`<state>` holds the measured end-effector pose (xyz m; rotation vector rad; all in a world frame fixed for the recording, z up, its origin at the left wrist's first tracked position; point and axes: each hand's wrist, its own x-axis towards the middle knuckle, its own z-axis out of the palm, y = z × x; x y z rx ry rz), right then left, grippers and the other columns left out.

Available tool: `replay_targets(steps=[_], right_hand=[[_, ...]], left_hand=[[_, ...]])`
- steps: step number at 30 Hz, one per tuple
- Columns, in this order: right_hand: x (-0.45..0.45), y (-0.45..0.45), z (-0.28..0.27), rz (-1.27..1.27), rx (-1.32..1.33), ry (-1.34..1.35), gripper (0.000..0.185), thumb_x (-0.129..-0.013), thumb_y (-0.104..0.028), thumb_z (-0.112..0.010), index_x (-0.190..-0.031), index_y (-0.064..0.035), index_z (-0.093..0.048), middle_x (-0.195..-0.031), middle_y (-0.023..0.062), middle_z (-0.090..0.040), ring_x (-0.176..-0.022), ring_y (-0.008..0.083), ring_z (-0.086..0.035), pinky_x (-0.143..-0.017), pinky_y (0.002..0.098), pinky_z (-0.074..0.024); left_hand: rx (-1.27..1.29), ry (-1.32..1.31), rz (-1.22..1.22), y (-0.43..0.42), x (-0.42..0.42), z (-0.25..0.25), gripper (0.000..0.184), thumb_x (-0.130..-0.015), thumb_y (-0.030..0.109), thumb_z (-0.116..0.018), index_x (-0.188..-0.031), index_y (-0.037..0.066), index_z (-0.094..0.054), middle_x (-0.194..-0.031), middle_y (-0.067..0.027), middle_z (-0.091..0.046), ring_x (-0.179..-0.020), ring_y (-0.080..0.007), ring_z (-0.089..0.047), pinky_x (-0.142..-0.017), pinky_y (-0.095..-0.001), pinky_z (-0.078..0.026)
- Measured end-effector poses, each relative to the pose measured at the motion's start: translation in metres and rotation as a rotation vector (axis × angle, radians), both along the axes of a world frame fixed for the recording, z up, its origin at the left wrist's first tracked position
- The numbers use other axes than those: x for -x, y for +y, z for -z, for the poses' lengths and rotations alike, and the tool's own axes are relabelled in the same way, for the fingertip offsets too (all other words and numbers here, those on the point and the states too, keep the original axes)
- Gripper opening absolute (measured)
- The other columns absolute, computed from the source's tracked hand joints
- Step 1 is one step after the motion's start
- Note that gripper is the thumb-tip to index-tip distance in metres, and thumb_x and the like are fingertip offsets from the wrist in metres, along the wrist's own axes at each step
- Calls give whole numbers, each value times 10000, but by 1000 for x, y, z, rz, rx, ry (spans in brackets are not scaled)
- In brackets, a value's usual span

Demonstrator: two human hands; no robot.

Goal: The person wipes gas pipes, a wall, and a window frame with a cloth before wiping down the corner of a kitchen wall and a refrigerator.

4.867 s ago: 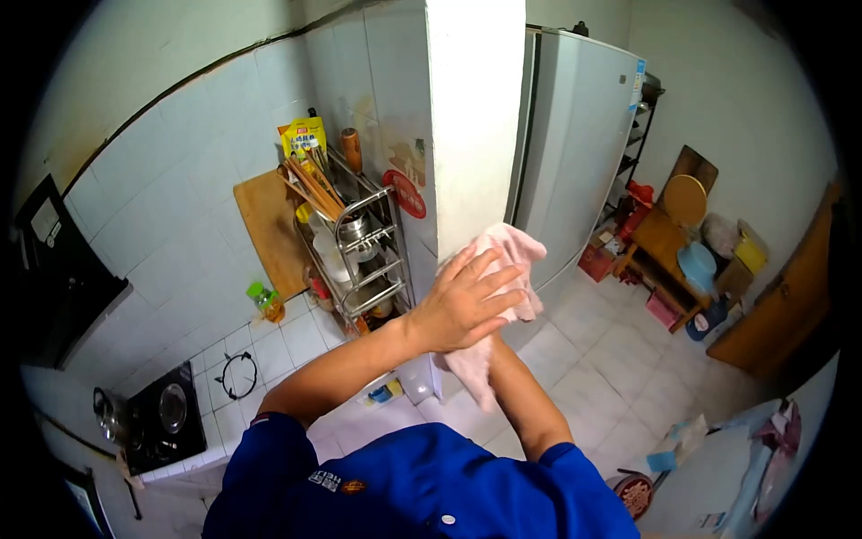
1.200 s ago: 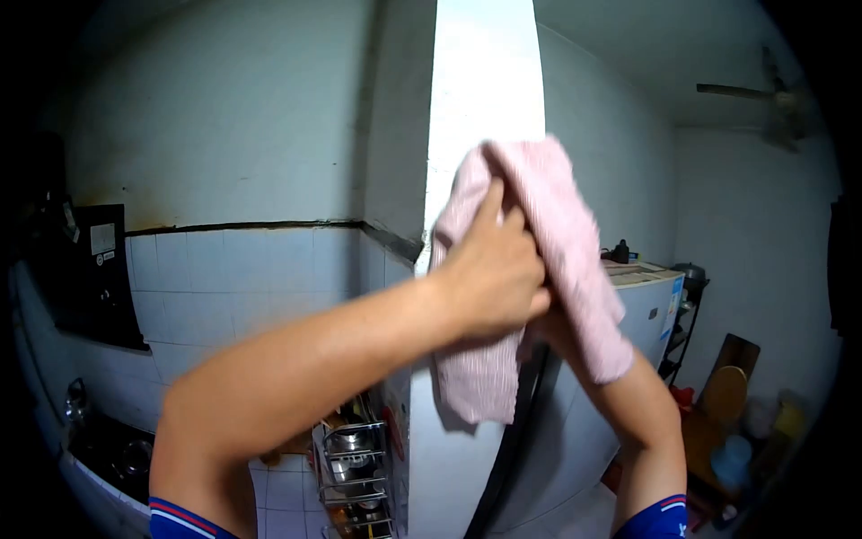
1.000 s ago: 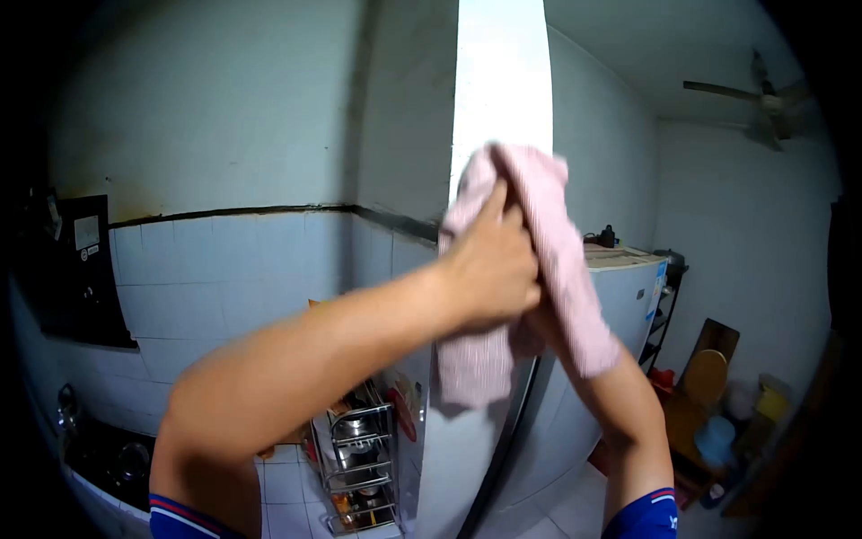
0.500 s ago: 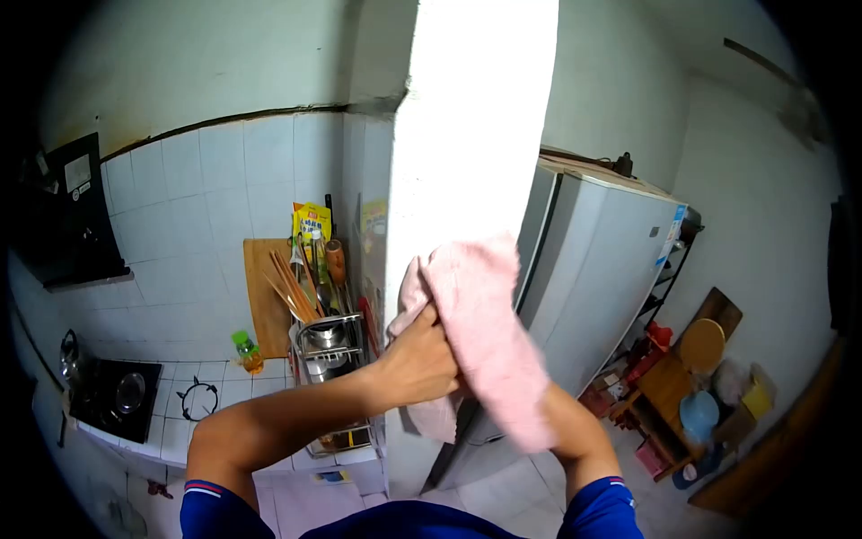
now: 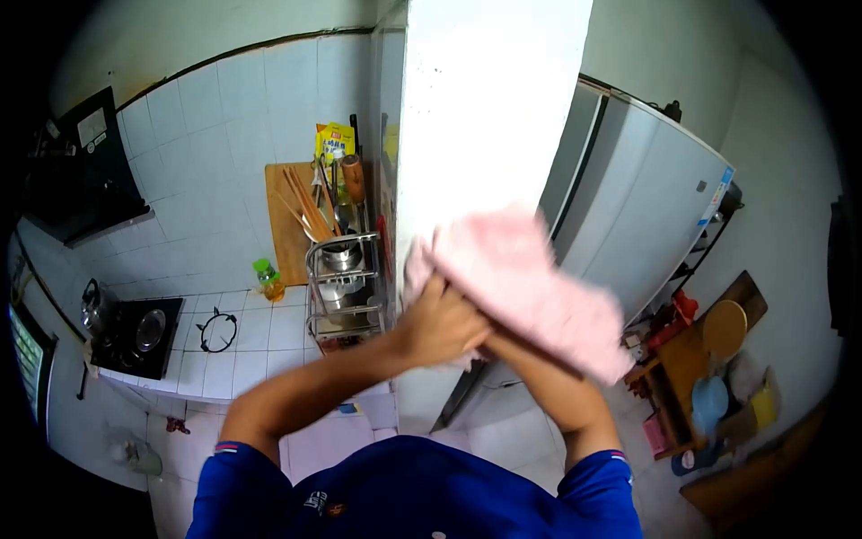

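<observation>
A pink towel [image 5: 530,278], soft and somewhat blurred, hangs in front of the white pillar and drapes over my right forearm. My left hand [image 5: 442,325] is closed on it, fingers curled around a bunched part near its left end. My right forearm [image 5: 548,373] reaches up from the lower right and meets my left hand. The right hand itself is hidden behind the left hand and the cloth, so its fingers do not show.
Straight ahead stands a white pillar [image 5: 489,108]. On the left, a tiled counter [image 5: 260,350] carries a gas stove [image 5: 144,337], a metal rack [image 5: 346,278] with utensils, a cutting board [image 5: 285,234] and a green-capped bottle [image 5: 268,280]. A refrigerator [image 5: 646,189] is at right.
The towel's free end has swung up and to the right, now lying across my right forearm. My left hand has risen slightly in view, still gripping it. The view has tilted downward.
</observation>
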<state>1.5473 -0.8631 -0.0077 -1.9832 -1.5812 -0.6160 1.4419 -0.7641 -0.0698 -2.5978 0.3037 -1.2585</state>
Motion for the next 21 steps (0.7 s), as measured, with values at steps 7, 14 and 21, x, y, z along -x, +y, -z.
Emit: replay_targets(steps=[7, 14, 21], right_hand=[[19, 1, -33, 13, -45, -68, 394, -1012, -243, -402, -1383, -119, -447, -1381, 146, -460, -1294, 319, -388, -1123, 384, -241], [17, 11, -7, 48, 60, -98, 449, -1030, -243, -371, -1456, -102, -387, -1473, 150, -404, -1383, 311, -328, -1180, 373, -183], [30, 11, 15, 93, 234, -150, 506, -1048, -243, -340, -1528, -86, -327, -1565, 155, -348, -1472, 303, -267, -1238, 362, -125]], left_hand=[[-34, -11, -12, 9, 3, -57, 492, -747, 256, -704, -1214, 102, -675, -1313, -138, -618, -1359, -387, -430, -1147, -631, -205], [8, -51, 45, 7, 13, -34, 335, -737, 218, -624, -1004, 48, -734, -1130, -160, -648, -1256, -411, -482, -1142, -604, -228], [274, -10, 170, -1, 9, 43, 427, -780, 252, -616, -1117, 9, -712, -1325, -185, -615, -1393, -403, -396, -1157, -667, -173]])
